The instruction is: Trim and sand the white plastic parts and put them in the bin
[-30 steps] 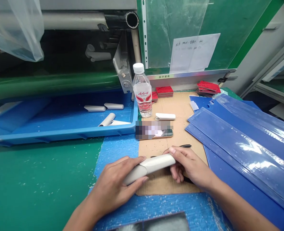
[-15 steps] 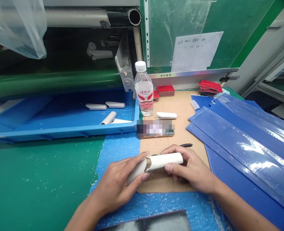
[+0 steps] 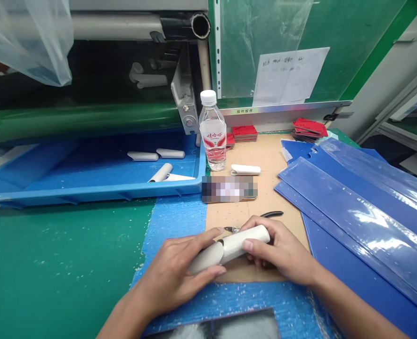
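Note:
My left hand (image 3: 185,263) is closed around a white plastic piece with a rounded face (image 3: 207,256). My right hand (image 3: 273,245) grips a white half-tube-like plastic piece (image 3: 241,244) between thumb and fingers. The two pieces meet end to end, tilted up to the right, with a narrow dark gap at the upper part of the joint. Whether they are locked together I cannot tell. Just behind my hands lies a black-handled tool (image 3: 273,214), perhaps pliers, its middle hidden by my right hand. Another white plastic piece (image 3: 247,170) rests farther back on the cardboard (image 3: 270,155).
A phone (image 3: 229,189), partly blurred, and a water bottle (image 3: 213,136) stand behind my hands. At left, a blue tray (image 3: 88,190) holds several white pieces below a green conveyor roller (image 3: 81,121). Blue sheets (image 3: 356,212) lie right; red card stacks (image 3: 244,133) sit at the back.
The two white pieces have come closer together, and the wide opening between them has narrowed to a thin gap. The right-hand piece has tilted more steeply, and more of the tool shows behind it.

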Demonstrator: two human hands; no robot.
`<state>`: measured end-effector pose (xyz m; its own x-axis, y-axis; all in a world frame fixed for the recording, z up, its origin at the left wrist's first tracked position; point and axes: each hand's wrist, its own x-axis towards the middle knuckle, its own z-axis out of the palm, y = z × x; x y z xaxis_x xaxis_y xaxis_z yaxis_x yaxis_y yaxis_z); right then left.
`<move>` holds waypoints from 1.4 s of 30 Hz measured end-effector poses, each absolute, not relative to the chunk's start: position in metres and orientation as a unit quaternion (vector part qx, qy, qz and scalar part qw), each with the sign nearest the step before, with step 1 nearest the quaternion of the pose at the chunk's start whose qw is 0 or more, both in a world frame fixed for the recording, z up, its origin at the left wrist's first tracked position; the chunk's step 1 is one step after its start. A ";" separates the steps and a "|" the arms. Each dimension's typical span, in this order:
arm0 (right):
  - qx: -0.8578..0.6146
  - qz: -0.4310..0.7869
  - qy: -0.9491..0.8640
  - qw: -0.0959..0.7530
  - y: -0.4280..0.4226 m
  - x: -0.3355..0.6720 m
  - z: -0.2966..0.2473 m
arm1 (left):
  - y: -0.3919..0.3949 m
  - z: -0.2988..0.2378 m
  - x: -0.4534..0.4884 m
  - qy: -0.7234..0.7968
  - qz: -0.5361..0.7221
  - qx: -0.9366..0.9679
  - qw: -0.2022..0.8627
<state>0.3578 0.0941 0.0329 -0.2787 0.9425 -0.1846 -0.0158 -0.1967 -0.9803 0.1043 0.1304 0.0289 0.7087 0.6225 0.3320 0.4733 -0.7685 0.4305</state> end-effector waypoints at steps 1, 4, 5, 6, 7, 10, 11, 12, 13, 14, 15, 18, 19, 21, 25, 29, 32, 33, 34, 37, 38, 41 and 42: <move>-0.465 0.615 -0.504 0.390 0.095 0.359 0.032 | 0.131 0.029 0.104 0.311 0.232 0.908 0.160; -0.481 0.596 -0.479 0.429 0.097 0.364 0.031 | 0.136 0.030 0.102 0.381 0.210 0.881 0.184; -0.489 0.588 -0.464 0.447 0.097 0.366 0.031 | 0.137 0.030 0.102 0.408 0.201 0.869 0.195; -0.497 0.579 -0.450 0.464 0.098 0.367 0.031 | 0.138 0.031 0.102 0.430 0.192 0.858 0.205; -0.505 0.569 -0.440 0.478 0.098 0.368 0.031 | 0.139 0.032 0.102 0.443 0.186 0.850 0.215; -0.511 0.556 -0.461 0.465 0.096 0.365 0.032 | 0.137 0.036 0.104 0.421 0.180 0.854 0.246; -0.506 0.563 -0.478 0.446 0.095 0.362 0.032 | 0.135 0.036 0.105 0.396 0.172 0.864 0.260; -0.500 0.571 -0.493 0.426 0.094 0.360 0.031 | 0.133 0.037 0.106 0.367 0.159 0.874 0.274; -0.495 0.579 -0.503 0.408 0.093 0.358 0.031 | 0.132 0.037 0.107 0.342 0.146 0.884 0.285; -0.493 0.584 -0.508 0.398 0.092 0.356 0.031 | 0.130 0.036 0.108 0.324 0.134 0.890 0.292; -0.494 0.585 -0.509 0.394 0.091 0.355 0.031 | 0.129 0.035 0.108 0.316 0.127 0.892 0.296; -0.499 0.580 -0.510 0.392 0.091 0.355 0.031 | 0.129 0.032 0.108 0.331 0.132 0.887 0.293; -0.500 0.580 -0.511 0.392 0.092 0.355 0.032 | 0.129 0.032 0.107 0.339 0.134 0.884 0.291; -0.498 0.581 -0.512 0.390 0.092 0.356 0.032 | 0.131 0.032 0.106 0.358 0.139 0.877 0.290; -0.501 0.567 -0.535 0.375 0.094 0.357 0.035 | 0.133 0.034 0.104 0.389 0.166 0.852 0.308; -0.504 0.554 -0.564 0.348 0.094 0.356 0.039 | 0.135 0.036 0.103 0.412 0.189 0.826 0.335; -0.511 0.535 -0.592 0.320 0.092 0.355 0.043 | 0.135 0.036 0.103 0.425 0.189 0.813 0.349; -0.516 0.525 -0.603 0.309 0.091 0.355 0.044 | 0.135 0.036 0.103 0.422 0.189 0.813 0.353; -0.519 0.512 -0.616 0.298 0.090 0.354 0.045 | 0.135 0.037 0.104 0.416 0.192 0.815 0.356; -0.518 0.477 -0.653 0.277 0.088 0.353 0.048 | 0.133 0.039 0.105 0.394 0.201 0.822 0.358; -0.517 0.469 -0.662 0.273 0.087 0.353 0.049 | 0.132 0.039 0.106 0.391 0.204 0.824 0.357; -0.512 0.462 -0.675 0.263 0.086 0.352 0.051 | 0.131 0.040 0.106 0.391 0.206 0.823 0.357; -0.509 0.463 -0.677 0.262 0.085 0.352 0.051 | 0.131 0.041 0.106 0.391 0.205 0.821 0.361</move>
<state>0.3523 0.0855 0.0511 -0.3443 0.9315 -0.1169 0.4468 0.0530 -0.8931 0.1061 0.1309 0.0406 0.6100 0.7905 0.0547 0.4943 -0.4335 0.7535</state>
